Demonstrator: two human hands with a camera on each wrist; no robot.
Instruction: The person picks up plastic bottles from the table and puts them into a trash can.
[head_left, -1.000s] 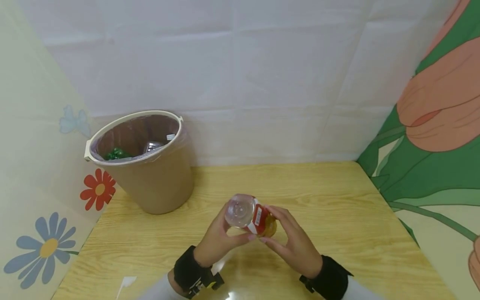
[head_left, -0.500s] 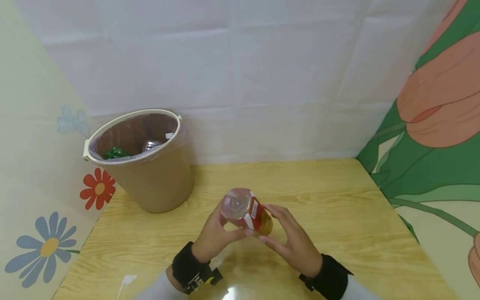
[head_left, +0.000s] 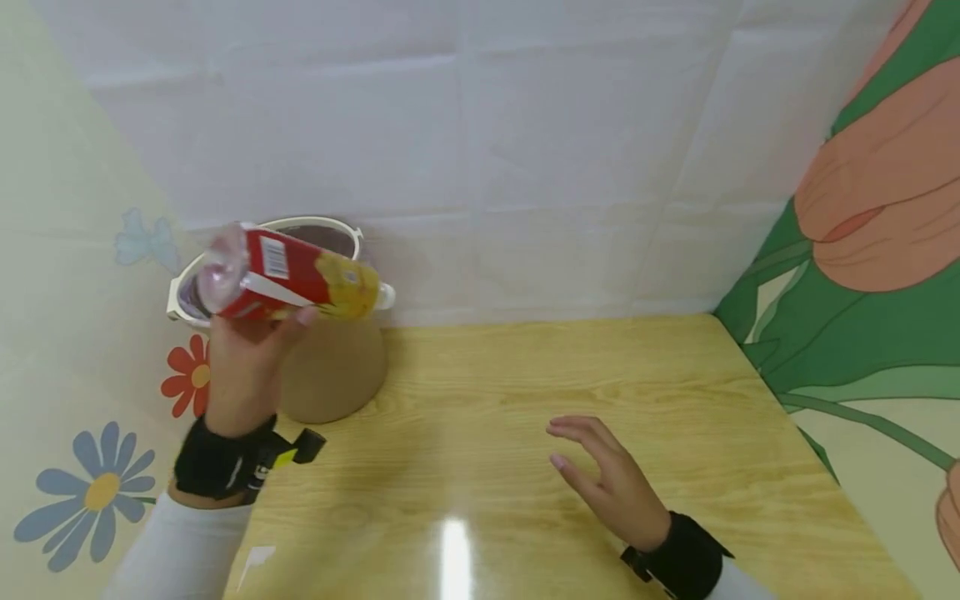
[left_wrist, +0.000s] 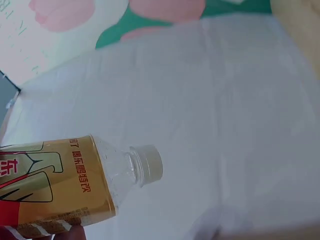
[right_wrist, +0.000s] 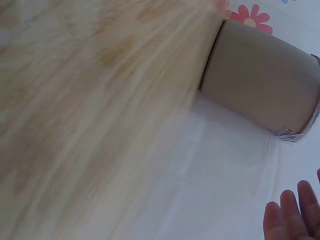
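Observation:
A plastic drink bottle point(head_left: 300, 279) with a red and yellow label lies sideways in my left hand point(head_left: 247, 367). The hand grips it near its base, in front of the bin's mouth in the head view. In the left wrist view the bottle's white cap point(left_wrist: 150, 165) is on and the clear neck shows no liquid. The brown bin point(head_left: 330, 367) has a pale rim and a plastic liner; the bottle hides most of its opening. Over the table's right half, my right hand point(head_left: 615, 483) holds nothing, its fingers loosely bent.
The wood-grain table point(head_left: 525, 367) ends against a white sheet point(head_left: 555, 167). Walls painted with flowers stand left and right. A small white scrap point(head_left: 257, 560) lies near the front left of the table.
Both hands held the bottle over the table's middle. My right hand has let go and drawn slightly right; my left hand has carried the bottle up and left to the bin.

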